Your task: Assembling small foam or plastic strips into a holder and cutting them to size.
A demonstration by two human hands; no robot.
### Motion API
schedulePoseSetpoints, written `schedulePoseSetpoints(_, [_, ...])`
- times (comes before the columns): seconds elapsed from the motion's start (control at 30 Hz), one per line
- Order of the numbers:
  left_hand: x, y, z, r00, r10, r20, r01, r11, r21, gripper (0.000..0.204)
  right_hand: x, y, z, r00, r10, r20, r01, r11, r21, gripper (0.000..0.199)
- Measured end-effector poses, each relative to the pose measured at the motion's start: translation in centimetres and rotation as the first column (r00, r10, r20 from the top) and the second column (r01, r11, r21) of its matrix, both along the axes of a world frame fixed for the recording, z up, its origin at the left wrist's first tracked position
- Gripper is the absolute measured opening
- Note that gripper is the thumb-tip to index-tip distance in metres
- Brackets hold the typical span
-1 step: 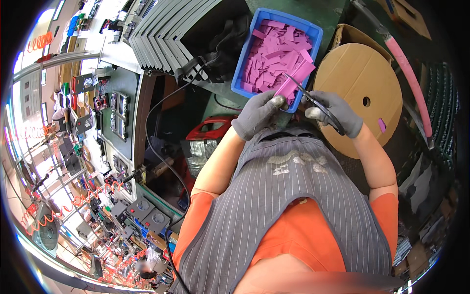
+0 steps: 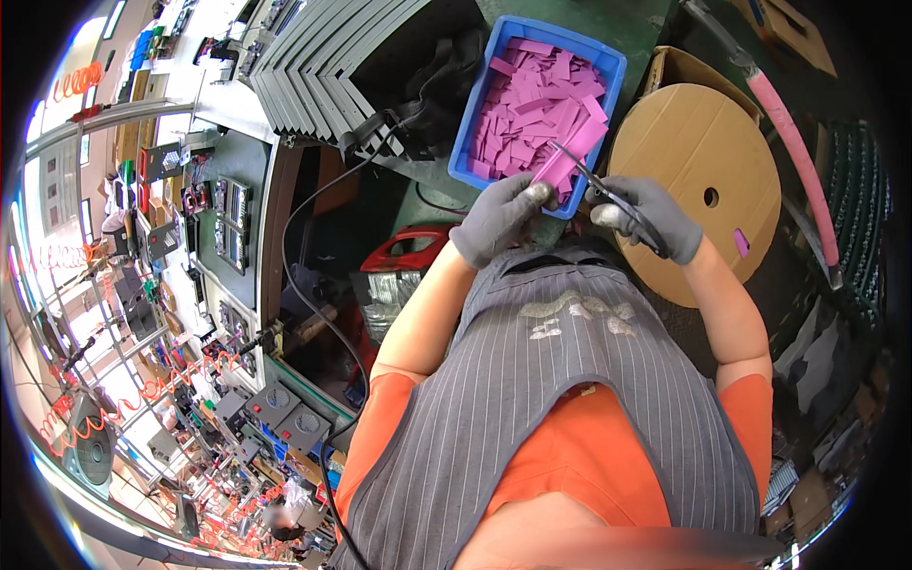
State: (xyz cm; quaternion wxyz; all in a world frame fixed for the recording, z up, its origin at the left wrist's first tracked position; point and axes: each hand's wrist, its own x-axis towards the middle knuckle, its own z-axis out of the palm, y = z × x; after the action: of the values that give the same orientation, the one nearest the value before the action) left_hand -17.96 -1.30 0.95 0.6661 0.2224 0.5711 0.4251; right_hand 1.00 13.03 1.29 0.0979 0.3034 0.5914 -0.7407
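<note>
My left hand, in a grey glove, pinches the near end of a pink strip between thumb and fingers. The strip reaches away from me over a blue bin. Dark scissors are gripped in my gloved right hand; their blades lie across the strip, just beyond my left fingertips. Whether the blades cut into it I cannot tell. Inside the bin lies a heap of small pink cut pieces. Part of the bin's near edge is hidden by my hands.
A large round cardboard reel stands right of the bin, with a pink scrap on it. Stacked grey metal panels rise on the left. A black cable hangs beside my left arm, near a red tool-like object.
The far end of the pink strip has shifted slightly left. My hands have hardly moved, the right one a touch to the left.
</note>
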Motion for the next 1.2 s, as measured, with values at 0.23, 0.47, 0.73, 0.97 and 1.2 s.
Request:
schedulePoseSetpoints(0.23, [-2.0,0.1,-3.1,0.995,0.093,0.027,-0.091,0.994,-0.057,0.03,-0.4,1.0,-2.7,0.995,-0.019,0.095,0.01,0.995,0.097,0.017])
schedulePoseSetpoints(0.47, [0.0,-0.8,0.1,0.998,-0.04,0.048,0.042,0.998,-0.047,0.029,-1.6,-0.1,-1.0,0.904,-0.339,-0.259,0.31,0.939,-0.148,0.047])
schedulePoseSetpoints(0.73, [1.1,-0.8,0.0,0.991,-0.023,0.134,0.02,1.0,0.02,0.027,-2.5,0.9,-1.3,0.924,-0.27,-0.269,0.273,0.962,-0.029,0.043])
schedulePoseSetpoints(0.97, [0.7,-1.2,0.3,0.989,-0.078,0.129,0.077,0.997,0.015,0.027,-3.3,1.6,-0.8,0.929,-0.254,-0.268,0.235,0.967,-0.101,0.045])
schedulePoseSetpoints(1.2, [0.2,-0.9,0.4,0.986,-0.086,0.146,0.09,0.996,-0.024,0.027,-3.3,3.3,0.0,0.898,-0.301,-0.322,0.33,0.943,0.039,0.046])
